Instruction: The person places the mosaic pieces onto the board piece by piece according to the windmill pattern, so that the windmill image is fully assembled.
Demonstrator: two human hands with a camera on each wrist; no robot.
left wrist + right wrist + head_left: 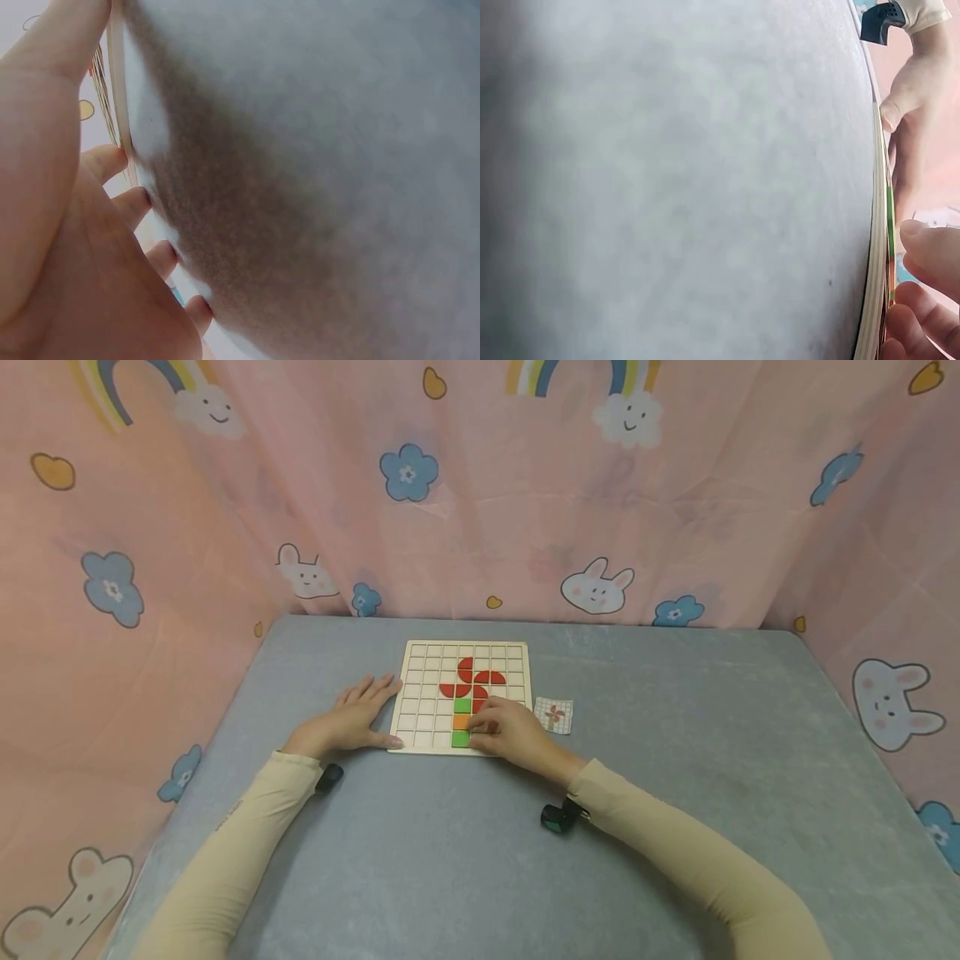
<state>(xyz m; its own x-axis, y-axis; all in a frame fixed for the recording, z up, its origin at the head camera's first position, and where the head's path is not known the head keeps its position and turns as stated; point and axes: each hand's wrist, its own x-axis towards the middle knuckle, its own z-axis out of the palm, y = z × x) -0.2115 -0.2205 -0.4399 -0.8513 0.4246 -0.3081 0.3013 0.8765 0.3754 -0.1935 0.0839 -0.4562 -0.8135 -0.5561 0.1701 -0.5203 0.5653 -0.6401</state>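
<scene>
A square wooden grid board lies flat on the table. On it several red curved pieces form a pinwheel. Below them a column runs from a green square through an orange square to another green square at the near edge. My left hand is spread at the board's left side, its thumb on the near-left corner and fingertips along the edge. Over the column's right side, my right hand touches the lower squares with thumb and finger; no piece shows between them in the right wrist view.
Right of the board lies a small paper card printed with a pinwheel on a grid. The grey table extends around the board. A pink patterned curtain hangs behind the table and at both sides.
</scene>
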